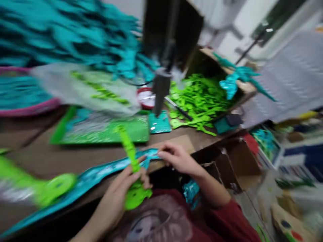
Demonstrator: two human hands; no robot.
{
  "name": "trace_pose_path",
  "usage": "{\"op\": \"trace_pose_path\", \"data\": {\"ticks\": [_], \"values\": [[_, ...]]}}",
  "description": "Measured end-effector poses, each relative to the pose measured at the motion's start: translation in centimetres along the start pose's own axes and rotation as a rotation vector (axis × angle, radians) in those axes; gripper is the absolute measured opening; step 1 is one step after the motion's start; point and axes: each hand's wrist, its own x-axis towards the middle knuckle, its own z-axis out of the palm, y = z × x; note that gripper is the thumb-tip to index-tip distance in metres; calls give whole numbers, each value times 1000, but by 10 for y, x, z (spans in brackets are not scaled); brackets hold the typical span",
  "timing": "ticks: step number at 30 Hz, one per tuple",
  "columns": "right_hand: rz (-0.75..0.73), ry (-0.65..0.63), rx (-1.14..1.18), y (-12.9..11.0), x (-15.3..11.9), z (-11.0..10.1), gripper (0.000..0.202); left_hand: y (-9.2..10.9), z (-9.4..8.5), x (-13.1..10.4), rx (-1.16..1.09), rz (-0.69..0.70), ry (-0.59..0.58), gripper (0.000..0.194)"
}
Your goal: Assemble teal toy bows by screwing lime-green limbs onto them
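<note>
My left hand [133,176] is wrapped round a lime-green flat piece [128,148]. A narrow strap of it sticks up above the fingers, and its rounded end with a small hole hangs below the palm. Just to the right, my right hand [176,158] has thumb and index finger pinched at the end of a long shiny teal strip [106,169]. Whether the fingertips grip the strip or something smaller, I cannot make out. The strip runs along the table's front edge to the lower left. The picture is smeared by motion.
A green tray [131,131] of small pale bits lies behind my hands. Lime-green pieces [199,97] are heaped in a cardboard box, right of a grey upright tool [161,87]. Teal pieces [75,33] pile up at the back left, near a pink-rimmed basket [40,107].
</note>
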Motion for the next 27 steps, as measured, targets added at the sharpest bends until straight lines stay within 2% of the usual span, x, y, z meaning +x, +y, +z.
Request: {"op": "trace_pose_path", "data": {"ticks": [2, 4, 8, 11, 14, 17, 19, 21, 23, 25, 27], "values": [[48, 8, -33, 9, 6, 3, 34, -6, -14, -16, -88, 34, 36, 58], [75, 5, -31, 13, 7, 11, 31, -6, -19, -17, -89, 64, 18, 65], [-37, -24, -39, 10, 1, 31, 29, -2, -17, -7, 70, 91, -14, 68], [17, -110, 55, 10, 3, 39, 33, 0, -15, -4, 174, 120, -26, 64], [27, -172, 16, 10, 5, 32, 30, 1, -17, -3, 162, 130, -90, 62], [-107, -209, -245, -1, 6, 14, 22, 7, -22, -3, 146, 113, -204, 64], [-220, -370, -477, -16, 9, 2, 17, 15, -27, -3, 237, 33, -323, 65], [-335, -630, -709, -34, 17, -6, 17, 26, -30, -3, 408, -97, -436, 59], [-424, -869, -880, -48, 27, -7, 19, 36, -31, -3, 556, -190, -496, 48], [-464, -1012, -989, -57, 37, -3, 18, 44, -30, -3, 632, -207, -520, 36], [-471, -1078, -1065, -62, 44, 4, 18, 46, -29, -2, 665, -207, -529, 28]]}}
